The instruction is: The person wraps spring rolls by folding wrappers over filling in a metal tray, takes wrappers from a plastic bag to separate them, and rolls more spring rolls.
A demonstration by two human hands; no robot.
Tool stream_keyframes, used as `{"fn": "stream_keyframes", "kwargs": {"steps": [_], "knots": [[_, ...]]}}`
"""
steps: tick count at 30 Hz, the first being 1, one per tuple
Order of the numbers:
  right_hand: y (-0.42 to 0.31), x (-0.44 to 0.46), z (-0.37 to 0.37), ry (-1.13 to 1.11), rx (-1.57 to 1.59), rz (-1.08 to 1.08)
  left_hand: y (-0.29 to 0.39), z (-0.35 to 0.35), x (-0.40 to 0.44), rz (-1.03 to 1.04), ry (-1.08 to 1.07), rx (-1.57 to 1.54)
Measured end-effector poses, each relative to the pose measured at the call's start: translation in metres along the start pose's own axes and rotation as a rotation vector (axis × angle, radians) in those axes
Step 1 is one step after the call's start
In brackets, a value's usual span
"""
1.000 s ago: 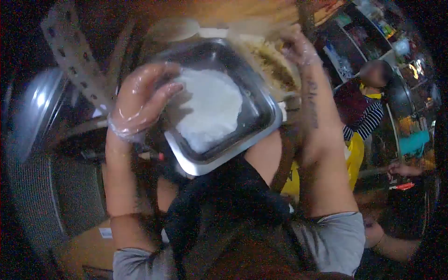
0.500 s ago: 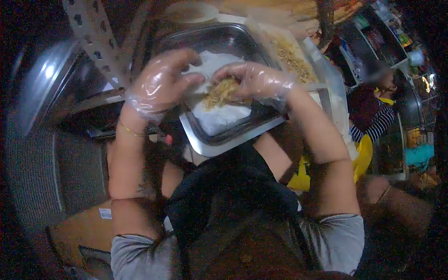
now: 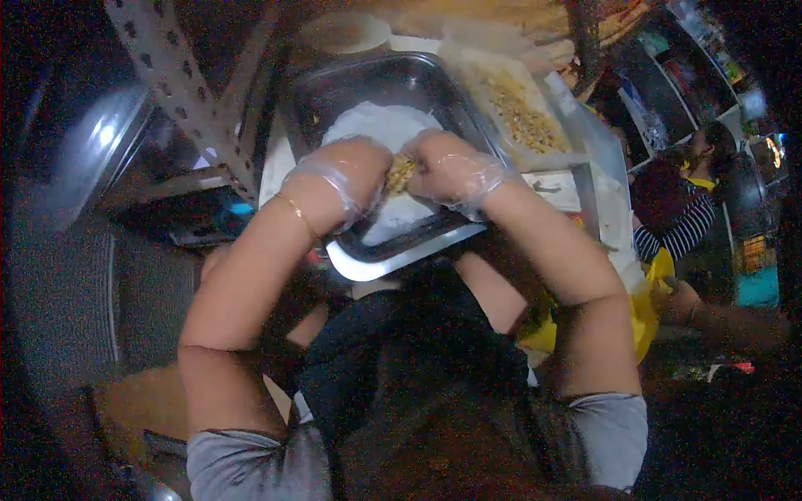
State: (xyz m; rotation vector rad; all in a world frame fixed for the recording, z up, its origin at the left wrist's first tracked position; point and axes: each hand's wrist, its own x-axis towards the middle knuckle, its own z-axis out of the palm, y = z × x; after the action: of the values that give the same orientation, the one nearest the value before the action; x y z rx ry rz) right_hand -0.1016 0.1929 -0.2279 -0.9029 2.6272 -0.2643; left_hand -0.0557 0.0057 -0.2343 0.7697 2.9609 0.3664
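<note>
Both hands wear clear plastic gloves and meet over the white sheet (image 3: 380,123), which looks thin and soft. A small clump of yellowish shredded filling (image 3: 401,174) shows between them. My left hand (image 3: 351,171) curls against its left side, fingers mostly hidden behind the back of the hand. My right hand (image 3: 447,171) is closed, its fingers pressed on the clump's right side. Under everything is a dark, shiny metal tray (image 3: 363,269) with a pale front edge; the sheet lies inside it.
A white container (image 3: 576,159) holding more shredded filling (image 3: 522,113) stands right of the tray. A perforated metal post (image 3: 180,83) rises at left. Another person in striped sleeves (image 3: 687,221) is at far right, with a yellow bag (image 3: 647,305) nearer.
My left hand has moved right and down, from open beside the clump to curled against it. My right hand has closed in. Less of the filling is visible between the hands.
</note>
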Motion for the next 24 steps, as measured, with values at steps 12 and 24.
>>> {"fn": "stream_keyframes", "kwargs": {"steps": [12,24], "knots": [[0.033,0.006,-0.001,0.077,-0.107,-0.071,-0.006,-0.006,0.031,0.033,0.009,-0.049],[0.041,-0.014,-0.007,0.221,0.144,-0.215,0.017,-0.016,0.011,-0.091,-0.004,-0.027]]}}
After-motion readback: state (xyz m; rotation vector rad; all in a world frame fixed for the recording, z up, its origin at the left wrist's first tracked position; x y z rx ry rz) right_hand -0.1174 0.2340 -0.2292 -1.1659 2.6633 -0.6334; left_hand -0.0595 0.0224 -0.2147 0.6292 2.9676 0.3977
